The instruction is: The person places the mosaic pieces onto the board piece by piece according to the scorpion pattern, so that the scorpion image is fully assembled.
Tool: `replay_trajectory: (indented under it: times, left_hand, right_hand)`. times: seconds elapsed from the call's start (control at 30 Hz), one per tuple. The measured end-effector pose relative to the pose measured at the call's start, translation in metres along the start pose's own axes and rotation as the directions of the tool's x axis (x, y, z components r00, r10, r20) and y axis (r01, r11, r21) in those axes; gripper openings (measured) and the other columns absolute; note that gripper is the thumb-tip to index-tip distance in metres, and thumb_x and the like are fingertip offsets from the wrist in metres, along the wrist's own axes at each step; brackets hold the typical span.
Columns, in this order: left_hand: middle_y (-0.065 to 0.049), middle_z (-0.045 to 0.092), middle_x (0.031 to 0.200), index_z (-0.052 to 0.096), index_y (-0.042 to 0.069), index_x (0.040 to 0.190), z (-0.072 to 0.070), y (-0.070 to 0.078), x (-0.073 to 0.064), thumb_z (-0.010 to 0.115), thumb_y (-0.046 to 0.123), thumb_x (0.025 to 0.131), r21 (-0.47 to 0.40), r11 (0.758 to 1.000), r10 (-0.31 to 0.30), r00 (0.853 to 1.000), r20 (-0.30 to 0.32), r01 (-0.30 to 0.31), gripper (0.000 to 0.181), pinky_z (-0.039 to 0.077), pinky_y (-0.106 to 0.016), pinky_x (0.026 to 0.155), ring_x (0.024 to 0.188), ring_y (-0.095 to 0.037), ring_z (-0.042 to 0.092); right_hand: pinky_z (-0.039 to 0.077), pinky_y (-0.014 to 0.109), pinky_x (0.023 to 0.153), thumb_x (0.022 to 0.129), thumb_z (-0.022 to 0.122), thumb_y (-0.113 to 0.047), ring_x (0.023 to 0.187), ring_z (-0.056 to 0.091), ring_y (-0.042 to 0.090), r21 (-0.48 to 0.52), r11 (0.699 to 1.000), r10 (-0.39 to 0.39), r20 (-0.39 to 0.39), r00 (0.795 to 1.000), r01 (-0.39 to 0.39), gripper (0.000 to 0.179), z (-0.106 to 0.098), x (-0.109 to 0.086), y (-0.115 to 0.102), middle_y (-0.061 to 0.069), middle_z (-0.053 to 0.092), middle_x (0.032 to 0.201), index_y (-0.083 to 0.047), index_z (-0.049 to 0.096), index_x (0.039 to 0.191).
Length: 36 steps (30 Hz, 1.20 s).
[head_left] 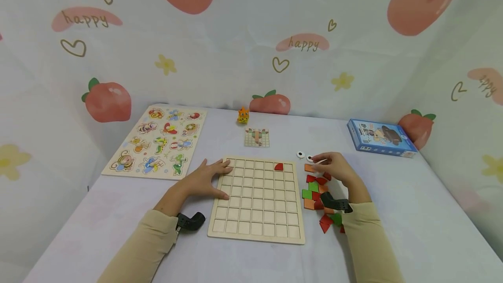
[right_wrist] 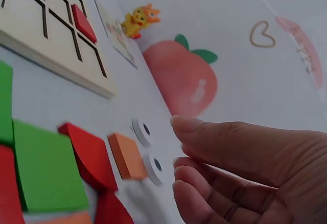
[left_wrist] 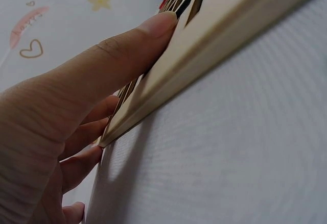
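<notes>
My left hand (head_left: pixel 202 180) lies on the left side of a wooden grid board (head_left: pixel 255 240), fingers spread. In the left wrist view its thumb (left_wrist: pixel 158 25) rests on top, and other fingers touch the board's edge. A red quarter-round tile (head_left: pixel 279 167) sits in a cell in the top row. My right hand (head_left: pixel 338 167) hovers beside the board, thumb and fingers slightly bent, nothing visible between them in the right wrist view. Close by its fingertips are an orange square tile (right_wrist: pixel 126 155) and two white eye discs (head_left: pixel 300 155). Red, green (right_wrist: pixel 46 168) and orange tiles lie under that hand.
Behind the board lie a pattern card (head_left: pixel 257 138) and a small orange-yellow toy figure (head_left: pixel 243 115). An insect peg puzzle (head_left: pixel 157 119) occupies the back left. A blue box (head_left: pixel 381 136) is at the back right, near the strawberry-printed cloth wall (head_left: pixel 243 56).
</notes>
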<state>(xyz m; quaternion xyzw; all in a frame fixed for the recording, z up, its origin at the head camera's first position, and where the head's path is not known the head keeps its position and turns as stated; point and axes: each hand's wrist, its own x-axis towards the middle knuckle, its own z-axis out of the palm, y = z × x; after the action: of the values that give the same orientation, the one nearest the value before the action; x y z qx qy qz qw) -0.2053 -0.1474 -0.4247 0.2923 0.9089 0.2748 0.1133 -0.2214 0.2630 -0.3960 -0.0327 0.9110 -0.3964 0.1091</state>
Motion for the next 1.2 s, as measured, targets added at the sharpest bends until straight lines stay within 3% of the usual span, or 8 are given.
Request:
replay_trajectory:
  times: [0.13, 0.43, 0.73, 0.97, 1.2]
  left_hand:
    - [-0.005, 0.029, 0.153, 0.049, 0.013, 0.136, 0.001, 0.000, 0.000, 0.078, 0.053, 0.065, -0.010, 1.000, 0.001, 1.000, 0.000, -0.001, 0.087, -0.003, -0.059, 0.114, 0.144, -0.029, 0.019]
    - [-0.006, 0.030, 0.152, 0.048, 0.012, 0.137, 0.002, 0.001, 0.000, 0.078, 0.053, 0.065, 0.002, 1.000, 0.003, 1.000, -0.001, -0.003, 0.087, -0.001, -0.060, 0.114, 0.143, -0.030, 0.019]
    - [-0.006, 0.029, 0.153, 0.048, 0.012, 0.137, 0.002, 0.001, 0.000, 0.078, 0.053, 0.066, 0.004, 1.000, -0.004, 1.000, 0.002, 0.004, 0.087, -0.002, -0.060, 0.114, 0.143, -0.030, 0.019]
    - [-0.006, 0.029, 0.153, 0.048, 0.012, 0.137, 0.001, 0.001, 0.000, 0.078, 0.052, 0.066, 0.007, 1.000, -0.006, 1.000, 0.000, 0.006, 0.087, -0.002, -0.060, 0.114, 0.143, -0.030, 0.019]
    - [-0.006, 0.029, 0.153, 0.049, 0.012, 0.136, 0.001, 0.001, 0.000, 0.078, 0.052, 0.065, 0.003, 1.000, -0.007, 1.000, -0.003, 0.007, 0.087, -0.002, -0.059, 0.114, 0.143, -0.030, 0.019]
  right_hand:
    - [0.049, 0.028, 0.076, 0.088, 0.064, -0.026, 0.093, 0.059, 0.023, -0.014, 0.999, 0.028, -0.033, 0.999, -0.029, 0.041, -0.007, -0.006, 0.010, 0.022, 0.062, 0.113, 0.001, 0.061, 0.118]
    - [0.046, 0.024, 0.069, 0.086, 0.065, -0.021, 0.078, 0.056, 0.014, 0.037, 0.996, 0.082, -0.023, 0.996, -0.081, 0.037, -0.017, -0.016, 0.029, 0.010, 0.068, 0.097, 0.005, 0.061, 0.113]
    - [0.041, 0.023, 0.073, 0.083, 0.070, -0.018, 0.083, 0.052, 0.014, 0.028, 0.997, 0.077, 0.012, 0.997, -0.077, 0.041, -0.018, -0.016, 0.042, 0.002, 0.066, 0.093, 0.005, 0.061, 0.115]
    - [0.045, 0.021, 0.061, 0.084, 0.069, -0.017, 0.077, 0.048, 0.015, 0.023, 0.998, 0.059, 0.017, 0.998, -0.060, 0.040, -0.015, -0.015, 0.041, 0.003, 0.059, 0.085, 0.005, 0.061, 0.116]
    - [0.046, 0.021, 0.063, 0.085, 0.068, -0.016, 0.077, 0.049, 0.016, 0.022, 0.999, 0.029, 0.010, 1.000, -0.029, 0.037, -0.013, -0.013, 0.043, 0.005, 0.057, 0.086, 0.005, 0.058, 0.113]
